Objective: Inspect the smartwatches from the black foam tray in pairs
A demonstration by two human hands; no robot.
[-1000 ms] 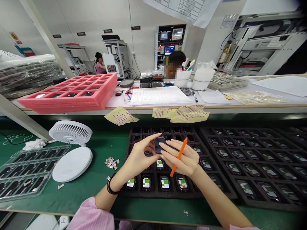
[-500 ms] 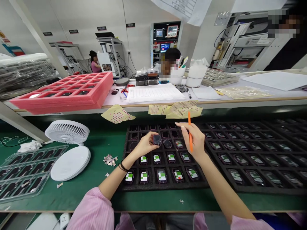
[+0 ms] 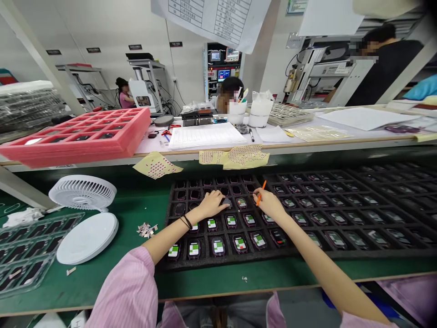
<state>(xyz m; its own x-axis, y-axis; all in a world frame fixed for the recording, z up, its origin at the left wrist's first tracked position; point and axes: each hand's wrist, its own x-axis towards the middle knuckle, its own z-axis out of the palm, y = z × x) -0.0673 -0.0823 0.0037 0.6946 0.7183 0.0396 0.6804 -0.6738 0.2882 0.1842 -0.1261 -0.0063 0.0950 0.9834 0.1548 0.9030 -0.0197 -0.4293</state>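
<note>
My left hand (image 3: 210, 205) reaches down over the black foam tray (image 3: 218, 265). Its thumb and fingertips are at the edges of a dark square watch unit (image 3: 226, 202), partly covered by the fingers. In my right hand (image 3: 272, 205) is a slim orange stick (image 3: 261, 193), gripped between thumb and fingers and tilted over the tray. Around both hands sit several watch units in the tray's cells. Those in the nearer rows, such as one lit watch (image 3: 218, 246), show white and green screens; the farther ones are dark.
More filled black trays (image 3: 336, 239) extend to the right. A white fan (image 3: 82, 193), small scraps (image 3: 146, 230) and a clear tray (image 3: 29, 255) are at the left. The shelf edge (image 3: 191, 154) carries sticker sheets and a pink foam tray (image 3: 78, 136). People are visible behind it.
The view has turned right. My left hand has lowered its raised watch unit toward the tray. My right hand has come down beside the cells, still holding the orange stick.
</note>
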